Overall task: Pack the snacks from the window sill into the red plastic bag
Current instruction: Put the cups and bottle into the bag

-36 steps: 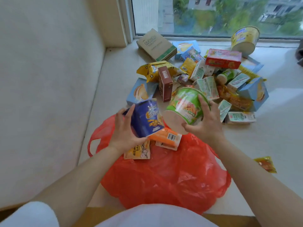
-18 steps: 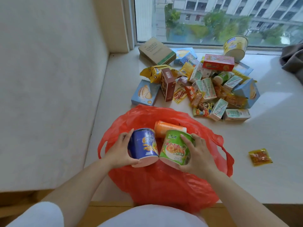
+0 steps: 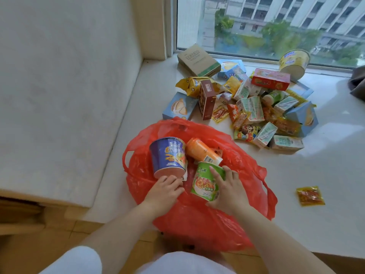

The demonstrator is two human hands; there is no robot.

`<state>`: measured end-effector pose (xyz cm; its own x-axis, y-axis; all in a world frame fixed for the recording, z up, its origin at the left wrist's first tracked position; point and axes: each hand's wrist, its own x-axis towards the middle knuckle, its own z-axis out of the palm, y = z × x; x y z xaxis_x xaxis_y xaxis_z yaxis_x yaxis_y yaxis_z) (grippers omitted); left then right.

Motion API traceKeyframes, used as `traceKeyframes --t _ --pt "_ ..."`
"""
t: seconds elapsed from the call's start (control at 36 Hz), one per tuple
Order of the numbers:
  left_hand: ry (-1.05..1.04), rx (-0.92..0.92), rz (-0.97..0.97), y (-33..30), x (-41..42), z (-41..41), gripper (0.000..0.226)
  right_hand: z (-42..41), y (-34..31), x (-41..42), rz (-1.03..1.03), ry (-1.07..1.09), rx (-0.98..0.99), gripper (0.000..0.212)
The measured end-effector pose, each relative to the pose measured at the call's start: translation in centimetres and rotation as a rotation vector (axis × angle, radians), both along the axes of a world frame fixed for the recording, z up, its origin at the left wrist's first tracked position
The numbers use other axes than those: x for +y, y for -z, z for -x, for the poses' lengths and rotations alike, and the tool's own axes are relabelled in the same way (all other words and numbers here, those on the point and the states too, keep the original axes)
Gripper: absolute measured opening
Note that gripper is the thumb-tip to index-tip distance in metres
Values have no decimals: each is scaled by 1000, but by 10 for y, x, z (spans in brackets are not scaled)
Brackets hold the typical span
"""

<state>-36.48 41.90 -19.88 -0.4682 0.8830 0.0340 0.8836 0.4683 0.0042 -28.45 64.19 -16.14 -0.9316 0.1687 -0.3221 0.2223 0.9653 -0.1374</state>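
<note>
We've got the crumpled red plastic bag [image 3: 197, 218] lying open on the white window sill [image 3: 316, 224], our right hand [image 3: 229, 191] gripping the green noodle cup [image 3: 206, 182] inside it, our left hand [image 3: 165, 191] curled at the blue noodle cup [image 3: 167, 155]. Next, we judge: let go, reach for the snack pile [image 3: 256, 103] beyond.

Grey cloth [image 3: 358, 84] cut off at right edge — pile's small sachet [image 3: 219, 114] print unreadable.

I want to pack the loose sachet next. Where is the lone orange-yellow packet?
In the head view the orange-yellow packet lies alone on the window sill, right of the red plastic bag and nearer than the snack pile.
</note>
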Motion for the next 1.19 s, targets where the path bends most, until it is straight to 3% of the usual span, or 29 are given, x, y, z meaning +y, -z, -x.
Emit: traceKeyframes --t 0.06,0.11,0.19,0.28,0.33,0.47,0.61,0.78,0.92,1.0,1.06,1.19 --pt "-51 -119 190 6 13 -9 47 0 -2 2 1 -38 -8 115" --pt "-142 -179 258 8 26 -15 52 -2 -3 3 -25 -102 -16 115" --pt "-268 -303 378 9 40 -16 43 -1 -5 5 -12 -154 -4 111" --pt "-236 -269 475 8 37 -19 35 2 -7 6 -8 -187 28 111" --pt "-199 -272 452 8 23 -24 35 4 -8 5 -17 -212 63 114" --pt "-87 -173 144 -3 -27 -35 21 6 -2 -9 -50 -217 190 124" --pt "-5 -186 53 -22 -67 -48 15 1 5 -22 8 -162 271 127" --pt "-25 -132 0 -29 -68 -62 14 3 -2 -39 -55 -89 218 135" --pt "-26 -126 -49 -29 -57 -68 14 3 -20 -53 -132 -171 119 108" --pt "-4 -134 -91 -30 -56 -69 10 8 -42 -60 -185 -336 40 59" --pt "-9 -137 -111 -32 -60 -66 9 13 -42 -65 -89 -373 -49 39" --pt "-19 -140 -175 -35 -75 -56 11 2 -27 -99 159 -389 -219 48"
